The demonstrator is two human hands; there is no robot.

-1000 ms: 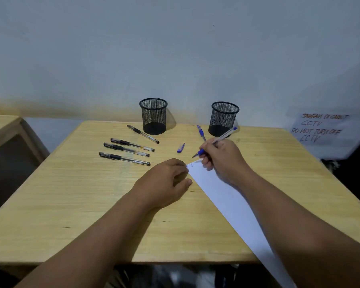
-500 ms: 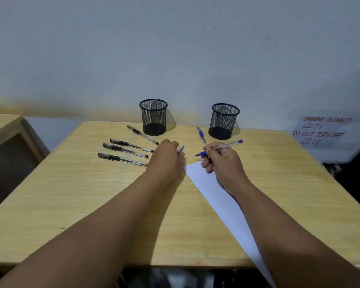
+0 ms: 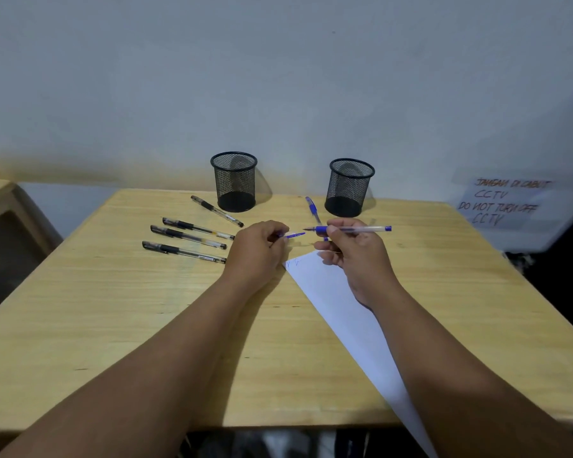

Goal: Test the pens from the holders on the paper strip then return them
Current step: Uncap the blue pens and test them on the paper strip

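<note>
At the table (image 3: 113,325), our right hand (image 3: 354,256) grips a blue pen (image 3: 348,229) above the paper strip (image 3: 338,312); our left hand (image 3: 258,249) pinches its cap (image 3: 293,235). A wall sign (image 3: 503,203) reads "DO NOT TURN OFF CCTV".

Capping a blue pen over the paper strip (image 3: 341,312).
Right hand (image 3: 354,256) holds blue pen (image 3: 351,229) level above strip's far end; left hand (image 3: 258,249) pinches blue cap (image 3: 294,235) just left.

Both hands (image 3: 262,246) (image 3: 354,249) pinched, nearly touching

Pale wall (image 3: 278,77); wooden table (image 3: 113,325); perhaps dim
</note>
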